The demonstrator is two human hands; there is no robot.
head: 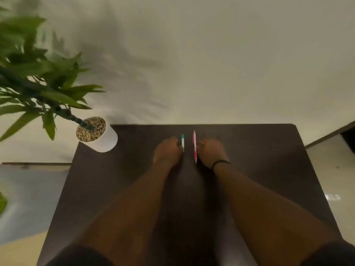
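The left hand (168, 153) is pinching the green pen (182, 141) in curled fingers. The right hand (211, 153) is likewise gripping the pink pen (194, 144), just right of the left fingers.

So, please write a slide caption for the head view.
Left hand holds a green-white pen, right hand a pink pen, at a dark table with a potted plant.

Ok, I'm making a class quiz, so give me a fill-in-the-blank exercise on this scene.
1. The ____ hand holds the pink pen.
2. The left hand holds the green and white pen, ____ of the pink one.
3. A black band circles the right hand's ____.
4. The white pot stands at the dark table's far ____ corner.
Missing words: right; left; wrist; left.
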